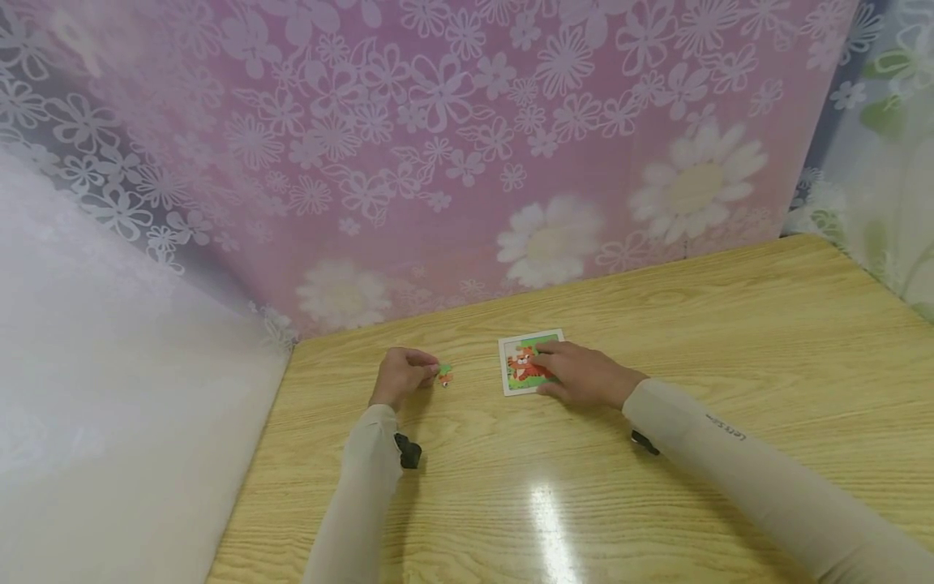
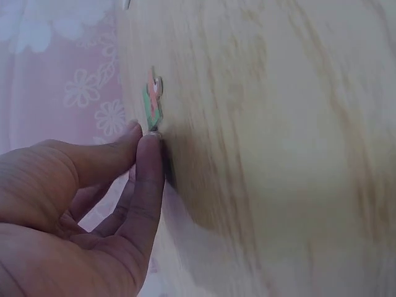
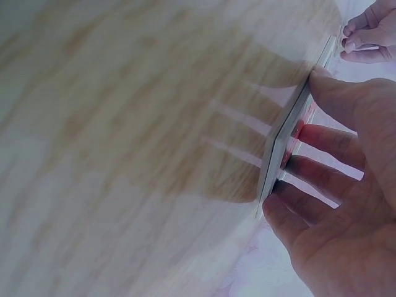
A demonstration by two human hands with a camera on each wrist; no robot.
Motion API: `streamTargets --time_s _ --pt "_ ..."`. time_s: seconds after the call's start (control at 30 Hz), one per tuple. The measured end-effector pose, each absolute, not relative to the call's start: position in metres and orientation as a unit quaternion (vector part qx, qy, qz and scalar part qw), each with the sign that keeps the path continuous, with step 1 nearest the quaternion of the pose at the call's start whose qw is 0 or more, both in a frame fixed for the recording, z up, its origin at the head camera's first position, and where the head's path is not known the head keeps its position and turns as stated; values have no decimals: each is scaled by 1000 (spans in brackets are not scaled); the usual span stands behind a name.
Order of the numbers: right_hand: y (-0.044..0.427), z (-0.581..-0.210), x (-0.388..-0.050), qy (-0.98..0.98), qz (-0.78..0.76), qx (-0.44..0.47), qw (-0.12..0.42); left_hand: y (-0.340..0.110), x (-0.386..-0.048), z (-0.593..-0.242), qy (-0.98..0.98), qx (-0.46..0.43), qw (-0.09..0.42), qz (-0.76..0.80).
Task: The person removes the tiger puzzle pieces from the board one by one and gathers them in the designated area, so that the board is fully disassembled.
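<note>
In the head view my left hand is low over the wooden table, left of a jigsaw board. Thumb and index fingertip pinch the end of a small green-and-orange puzzle piece; whether it is one piece or two overlapping cannot be told. My right hand holds the puzzle board, a white-framed square with an orange cartoon animal on green. The thumb is at its near edge, and other fingers lie on the picture, hiding its right part. A pale patch shows at the picture's upper left.
A wood-grain table carries everything. Behind it hangs a pink flowered curtain, with a white covering along the left side. Black wrist straps sit under the sleeves.
</note>
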State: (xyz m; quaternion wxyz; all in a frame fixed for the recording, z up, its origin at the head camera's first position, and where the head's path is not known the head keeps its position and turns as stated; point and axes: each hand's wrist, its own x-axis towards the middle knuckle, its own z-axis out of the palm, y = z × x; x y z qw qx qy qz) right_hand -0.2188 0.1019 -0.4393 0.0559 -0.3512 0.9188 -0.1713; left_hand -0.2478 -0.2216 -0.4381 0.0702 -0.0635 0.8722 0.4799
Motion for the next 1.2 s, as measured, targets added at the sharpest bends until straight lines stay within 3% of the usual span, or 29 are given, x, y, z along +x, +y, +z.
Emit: streamTargets --time_s 0.33,0.77,1.2 --pt "102 -439 -219 920 -170 -348 56 -195 -248 -421 907 19 53 417" --pt "101 -441 -222 922 -173 -340 71 -145 -252 -421 925 78 73 365" --pt "103 -441 -221 918 -174 -351 52 -124 -254 -432 918 109 101 367"
